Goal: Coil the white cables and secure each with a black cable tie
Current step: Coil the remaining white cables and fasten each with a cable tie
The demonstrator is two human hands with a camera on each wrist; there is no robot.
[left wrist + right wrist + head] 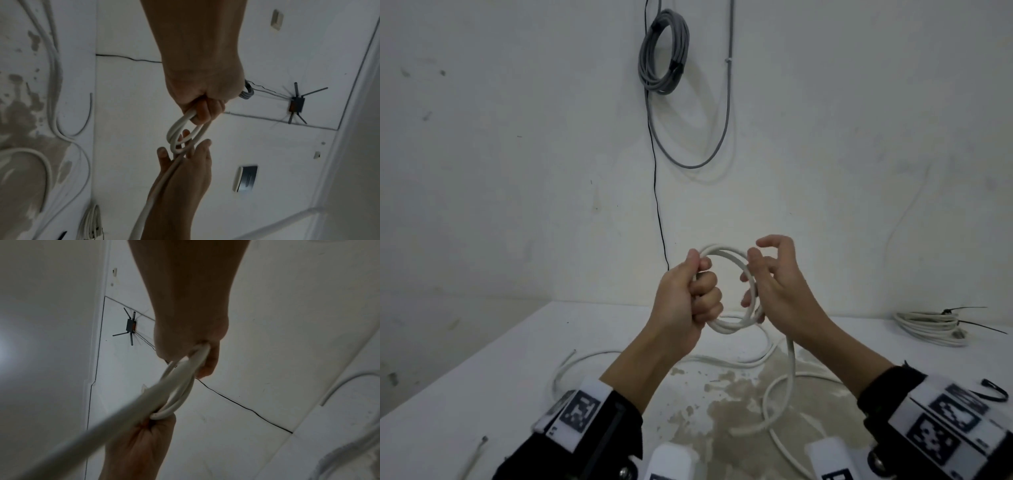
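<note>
A white cable [726,323] is wound into a small coil of a few loops, held up above the white table [500,394]. My left hand [698,291] grips the coil's left side in a fist. My right hand [756,281] holds the coil's right side: its lower fingers curl round the cable, while thumb and index finger are lifted. The loose tail [789,363] drops from the right hand and loops over the table. The left wrist view shows the coil [176,128] between left hand [205,112] and right hand [185,162]. In the right wrist view the cable [185,395] runs through the right hand [205,363].
A finished white coil [924,325] bound with black cable ties [962,310] lies at the table's far right. A loose black tie [996,394] lies near the right wrist. A grey cable coil [662,51] hangs on the wall. The tabletop has a worn patch [722,404].
</note>
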